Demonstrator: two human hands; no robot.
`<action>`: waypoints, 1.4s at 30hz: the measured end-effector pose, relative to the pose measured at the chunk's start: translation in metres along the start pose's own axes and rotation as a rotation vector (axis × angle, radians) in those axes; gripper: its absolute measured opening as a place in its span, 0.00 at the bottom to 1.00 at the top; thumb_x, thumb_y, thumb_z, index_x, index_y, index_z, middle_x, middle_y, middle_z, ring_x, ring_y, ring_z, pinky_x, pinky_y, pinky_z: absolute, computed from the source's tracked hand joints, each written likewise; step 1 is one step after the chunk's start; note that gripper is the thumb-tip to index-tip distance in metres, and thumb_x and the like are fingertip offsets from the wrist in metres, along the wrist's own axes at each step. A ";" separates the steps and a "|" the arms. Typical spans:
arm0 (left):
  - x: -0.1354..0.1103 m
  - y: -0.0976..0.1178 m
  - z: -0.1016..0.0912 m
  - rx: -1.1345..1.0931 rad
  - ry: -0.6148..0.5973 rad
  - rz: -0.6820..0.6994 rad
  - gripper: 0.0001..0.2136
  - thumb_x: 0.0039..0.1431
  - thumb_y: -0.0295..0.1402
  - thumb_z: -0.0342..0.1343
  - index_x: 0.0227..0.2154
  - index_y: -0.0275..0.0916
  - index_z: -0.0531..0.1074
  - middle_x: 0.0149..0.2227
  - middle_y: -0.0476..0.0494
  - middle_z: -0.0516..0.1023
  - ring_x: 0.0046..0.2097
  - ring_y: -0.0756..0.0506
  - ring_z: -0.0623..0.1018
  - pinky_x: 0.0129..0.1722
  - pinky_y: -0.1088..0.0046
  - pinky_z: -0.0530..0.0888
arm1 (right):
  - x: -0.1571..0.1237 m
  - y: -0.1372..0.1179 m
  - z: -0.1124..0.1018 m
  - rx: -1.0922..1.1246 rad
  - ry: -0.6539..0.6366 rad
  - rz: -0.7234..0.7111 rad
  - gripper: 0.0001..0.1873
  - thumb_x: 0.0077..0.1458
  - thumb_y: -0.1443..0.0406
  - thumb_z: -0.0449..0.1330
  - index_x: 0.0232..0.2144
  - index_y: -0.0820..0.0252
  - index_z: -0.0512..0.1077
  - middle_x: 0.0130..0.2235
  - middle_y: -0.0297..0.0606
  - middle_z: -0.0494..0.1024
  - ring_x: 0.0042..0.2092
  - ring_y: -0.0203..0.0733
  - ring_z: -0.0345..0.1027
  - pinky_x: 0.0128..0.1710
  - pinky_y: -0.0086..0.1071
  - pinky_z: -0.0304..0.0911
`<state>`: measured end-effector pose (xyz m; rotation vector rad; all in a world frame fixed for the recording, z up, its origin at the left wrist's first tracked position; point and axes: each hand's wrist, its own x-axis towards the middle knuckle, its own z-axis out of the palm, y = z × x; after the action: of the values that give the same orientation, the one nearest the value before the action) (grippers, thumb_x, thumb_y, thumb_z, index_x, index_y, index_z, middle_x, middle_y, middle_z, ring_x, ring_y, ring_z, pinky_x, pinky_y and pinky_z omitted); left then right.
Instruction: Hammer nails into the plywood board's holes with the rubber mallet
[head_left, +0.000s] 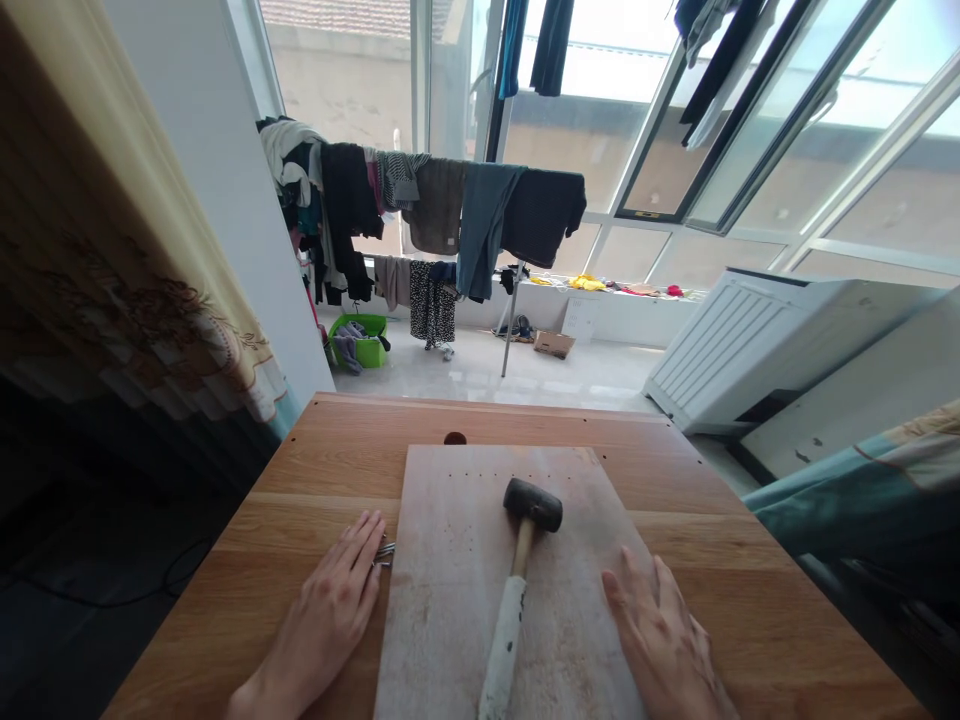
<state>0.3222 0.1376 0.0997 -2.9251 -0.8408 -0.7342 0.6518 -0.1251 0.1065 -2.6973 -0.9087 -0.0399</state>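
A worn, pale wooden board lies flat on the brown wooden table, with rows of small holes near its far edge. Across its middle rests a mallet with a black head and a white-wrapped handle, untouched by either hand. To the left of the board, my left hand lies flat on the table, fingers together and stretched out. It partly covers several silver nails whose ends stick out toward the board. My right hand is at the board's right edge, fingers extended and holding nothing.
The table has a dark round hole at its far side. Beyond it stand a drying rack with clothes, a green basket and a white appliance by the windows. Curtains hang on both sides.
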 end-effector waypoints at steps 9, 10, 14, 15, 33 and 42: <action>-0.019 -0.050 -0.005 -0.144 0.039 -0.194 0.21 0.73 0.39 0.44 0.63 0.41 0.69 0.65 0.42 0.73 0.64 0.42 0.74 0.64 0.61 0.73 | -0.017 -0.053 0.007 -0.025 -0.160 -0.143 0.39 0.71 0.48 0.34 0.72 0.65 0.56 0.73 0.61 0.54 0.74 0.65 0.42 0.64 0.66 0.56; -0.021 -0.055 -0.004 -0.157 0.052 -0.209 0.21 0.73 0.38 0.43 0.63 0.41 0.69 0.64 0.42 0.74 0.64 0.42 0.74 0.64 0.60 0.73 | -0.018 -0.059 0.006 -0.025 -0.164 -0.136 0.39 0.71 0.48 0.35 0.72 0.65 0.56 0.73 0.61 0.54 0.74 0.65 0.43 0.64 0.66 0.56; -0.025 -0.068 -0.007 -0.179 0.103 -0.205 0.20 0.73 0.35 0.43 0.61 0.42 0.72 0.63 0.41 0.75 0.66 0.39 0.71 0.67 0.53 0.69 | -0.015 -0.063 0.002 0.029 -0.197 -0.236 0.33 0.71 0.49 0.40 0.70 0.55 0.59 0.71 0.53 0.62 0.72 0.62 0.52 0.61 0.61 0.63; -0.026 -0.070 -0.008 -0.176 0.122 -0.193 0.19 0.73 0.35 0.44 0.60 0.42 0.73 0.63 0.40 0.75 0.67 0.38 0.70 0.67 0.50 0.68 | -0.013 -0.059 0.002 0.047 -0.197 -0.275 0.31 0.71 0.50 0.41 0.69 0.51 0.61 0.70 0.49 0.65 0.71 0.61 0.55 0.60 0.59 0.65; -0.008 -0.040 -0.023 -0.125 0.041 -0.239 0.19 0.70 0.30 0.47 0.53 0.52 0.80 0.70 0.42 0.63 0.72 0.32 0.60 0.66 0.34 0.59 | 0.008 -0.180 -0.016 0.204 -0.355 -0.205 0.22 0.63 0.46 0.54 0.27 0.54 0.69 0.31 0.46 0.82 0.37 0.58 0.78 0.33 0.37 0.59; 0.004 -0.066 -0.049 -0.224 0.007 -0.494 0.11 0.66 0.39 0.49 0.39 0.41 0.74 0.40 0.41 0.79 0.43 0.41 0.80 0.47 0.64 0.76 | 0.044 -0.130 -0.027 0.414 -0.435 -0.184 0.15 0.56 0.54 0.48 0.23 0.52 0.65 0.23 0.33 0.78 0.29 0.43 0.75 0.32 0.31 0.63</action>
<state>0.2706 0.1897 0.1374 -2.9150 -1.6098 -0.9089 0.6116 -0.0086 0.1725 -2.2618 -1.1344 0.6446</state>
